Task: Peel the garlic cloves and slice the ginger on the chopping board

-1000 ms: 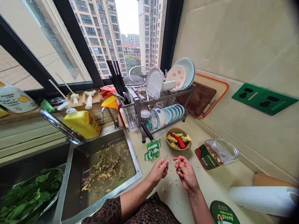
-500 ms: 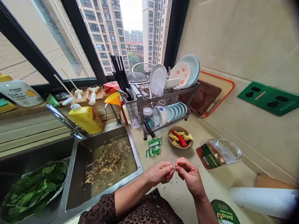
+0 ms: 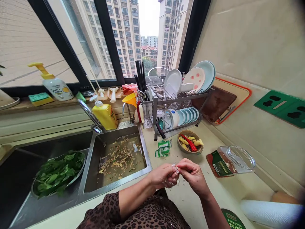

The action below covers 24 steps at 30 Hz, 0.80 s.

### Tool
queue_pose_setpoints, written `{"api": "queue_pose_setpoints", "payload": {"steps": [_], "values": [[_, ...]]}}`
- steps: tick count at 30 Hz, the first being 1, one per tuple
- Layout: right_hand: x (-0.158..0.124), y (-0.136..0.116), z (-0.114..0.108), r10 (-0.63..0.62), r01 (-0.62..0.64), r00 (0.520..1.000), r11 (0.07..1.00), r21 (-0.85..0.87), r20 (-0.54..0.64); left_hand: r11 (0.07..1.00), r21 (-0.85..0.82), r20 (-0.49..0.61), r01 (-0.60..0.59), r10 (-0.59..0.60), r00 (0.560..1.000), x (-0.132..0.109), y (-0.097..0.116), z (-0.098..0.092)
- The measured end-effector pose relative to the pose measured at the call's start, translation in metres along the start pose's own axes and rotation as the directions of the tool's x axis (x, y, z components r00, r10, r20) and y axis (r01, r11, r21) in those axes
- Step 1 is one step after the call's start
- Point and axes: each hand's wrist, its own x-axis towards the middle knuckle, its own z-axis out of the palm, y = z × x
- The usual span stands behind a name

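Left hand (image 3: 163, 176) and right hand (image 3: 192, 175) met above the surface (image 3: 190, 206), fingers (image 3: 176, 170) closed in tight pinches; held item hidden. Pale scraps (image 3: 183, 183) lay below, near the woven bowl (image 3: 190, 152).

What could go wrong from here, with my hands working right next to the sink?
Bits pinched between your left hand and right hand could fall beside the scraps on the counter, or into the steel sink basin, where the peelings in murky water might clog the drain. The glass jar lying on its side might roll if bumped.
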Motion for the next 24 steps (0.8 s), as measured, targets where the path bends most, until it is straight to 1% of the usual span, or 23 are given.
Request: {"api": "queue_pose_setpoints", "payload": {"steps": [2,4,7,8,10,13,15,17,18,20,22,24], "values": [[0.006,-0.007,0.013,-0.017,0.019,0.998,0.999,-0.035,0.054,0.997,-0.057,-0.034,-0.052,0.05,0.998,-0.012,-0.001,-0.003],[0.014,-0.012,0.029,-0.03,0.037,0.993,0.998,-0.06,0.116,0.987,-0.109,-0.104,-0.116,0.105,0.989,-0.028,-0.004,-0.008],[0.029,-0.007,0.06,-0.026,0.038,0.962,0.999,-0.039,0.271,0.959,-0.177,-0.231,-0.22,0.177,0.957,-0.06,-0.009,-0.018],[0.035,-0.002,0.072,-0.023,0.028,0.942,1.0,-0.011,0.336,0.944,-0.197,-0.27,-0.264,0.207,0.94,-0.072,-0.011,-0.022],[0.047,0.008,0.1,-0.026,0.001,0.886,0.999,0.054,0.462,0.904,-0.235,-0.342,-0.358,0.268,0.901,-0.099,-0.016,-0.029],[0.058,0.02,0.154,-0.041,-0.035,0.789,0.993,0.111,0.614,0.823,-0.301,-0.437,-0.481,0.329,0.837,-0.149,-0.026,-0.037],[0.055,0.021,0.196,-0.055,-0.035,0.722,0.993,0.117,0.69,0.752,-0.332,-0.506,-0.569,0.367,0.781,-0.187,-0.036,-0.04],[0.045,0.018,0.242,-0.07,-0.03,0.671,0.992,0.121,0.738,0.667,-0.333,-0.587,-0.666,0.406,0.7,-0.225,-0.049,-0.04],[0.038,0.017,0.265,-0.074,-0.03,0.653,0.992,0.123,0.754,0.624,-0.322,-0.627,-0.712,0.423,0.654,-0.244,-0.056,-0.041],[0.02,0.015,0.311,-0.06,-0.063,0.636,0.99,0.128,0.769,0.545,-0.287,-0.692,-0.788,0.451,0.564,-0.28,-0.069,-0.042],[0.002,0.015,0.357,0.011,-0.17,0.624,0.978,0.122,0.781,0.485,-0.237,-0.732,-0.842,0.48,0.483,-0.318,-0.082,-0.044],[-0.016,0.018,0.404,0.117,-0.335,0.597,0.935,0.114,0.793,0.456,-0.159,-0.763,-0.876,0.507,0.402,-0.36,-0.096,-0.049]]}}
